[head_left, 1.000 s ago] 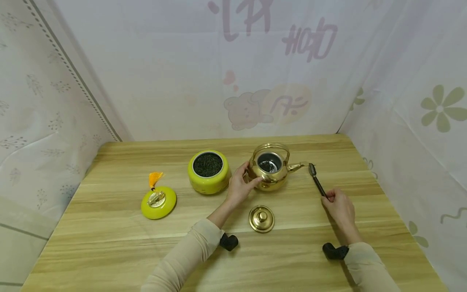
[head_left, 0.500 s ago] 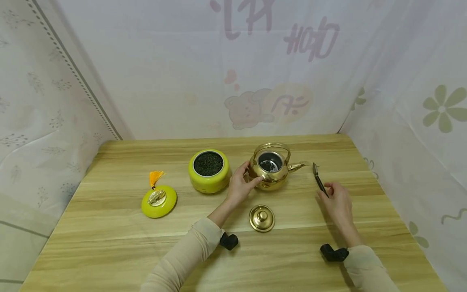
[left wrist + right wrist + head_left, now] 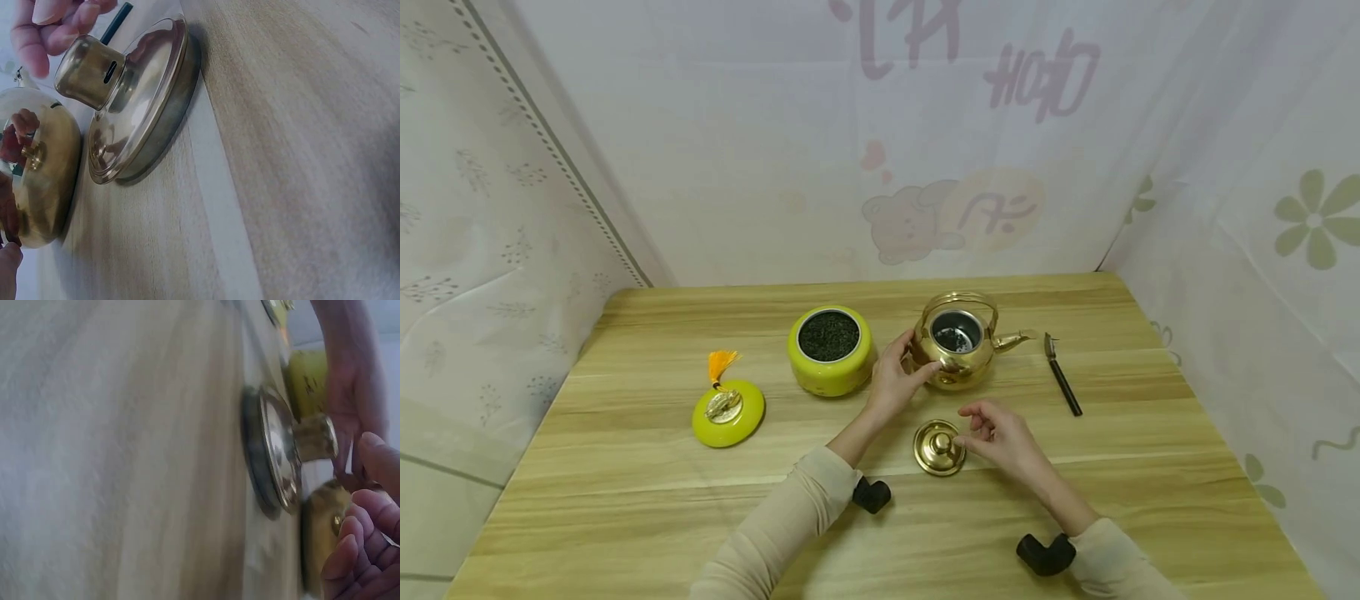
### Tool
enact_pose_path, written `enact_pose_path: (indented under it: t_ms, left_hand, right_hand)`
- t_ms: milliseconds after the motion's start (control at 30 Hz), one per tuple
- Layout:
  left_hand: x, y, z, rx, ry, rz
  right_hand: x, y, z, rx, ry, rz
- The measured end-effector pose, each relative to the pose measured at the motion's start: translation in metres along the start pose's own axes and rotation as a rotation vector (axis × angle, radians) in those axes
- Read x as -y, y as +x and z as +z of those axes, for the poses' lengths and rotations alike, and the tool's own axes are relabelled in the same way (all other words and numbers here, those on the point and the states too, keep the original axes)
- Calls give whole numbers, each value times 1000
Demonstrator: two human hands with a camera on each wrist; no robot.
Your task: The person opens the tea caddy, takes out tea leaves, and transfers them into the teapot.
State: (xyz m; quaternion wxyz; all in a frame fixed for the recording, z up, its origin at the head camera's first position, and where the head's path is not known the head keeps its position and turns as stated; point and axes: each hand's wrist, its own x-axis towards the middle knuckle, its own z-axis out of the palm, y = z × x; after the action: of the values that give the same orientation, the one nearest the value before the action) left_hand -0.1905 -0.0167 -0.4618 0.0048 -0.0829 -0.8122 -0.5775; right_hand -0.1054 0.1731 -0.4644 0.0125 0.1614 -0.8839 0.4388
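A gold teapot (image 3: 953, 367) with a raised handle and a spout to the right stands uncovered on the table, dark leaves inside it. My left hand (image 3: 895, 383) grips the pot's left side, thumb in front and fingers round the flank. Its gold lid (image 3: 939, 463) lies on the table in front, knob up. Over the lid's right edge hovers my right hand (image 3: 1003, 437), fingers loosely bent and holding nothing. In the right wrist view the thumb is near the lid's knob (image 3: 317, 437). A small tea scoop (image 3: 1063, 385) with a black handle lies right of the spout.
A yellow-green jar (image 3: 827, 379) filled with dark tea leaves stands left of the teapot. Its matching cover (image 3: 741, 429), with an orange tassel (image 3: 721, 365), lies farther left. Printed curtains (image 3: 737, 167) close off the back and sides of the wooden table (image 3: 625, 517).
My right hand has put the tea scoop down on the table, let go of it and moved left to the teapot lid. My left hand stays on the teapot.
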Motion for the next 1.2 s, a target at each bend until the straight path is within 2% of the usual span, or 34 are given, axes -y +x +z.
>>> enact_pose_path:
  t_ms: [167,300,467,767,1000,1200]
  left_hand:
    - [0,0,0,0,7,1]
    - [0,0,0,2,3,5]
    - [0,0,-1,1,-7,3]
    - [0,1,0,-5,7,-6]
    - [2,0,0,0,-19,2]
    - [0,0,0,-5,-36,9]
  right_hand:
    - [3,0,8,69,24,0]
    - [4,1,13,100,0,-10]
    - [5,3,17,110,-61,-51]
    - [6,2,20,129,-86,-65]
    - [10,1,11,108,-61,-11]
    - [15,6,-7,17,-53,-20]
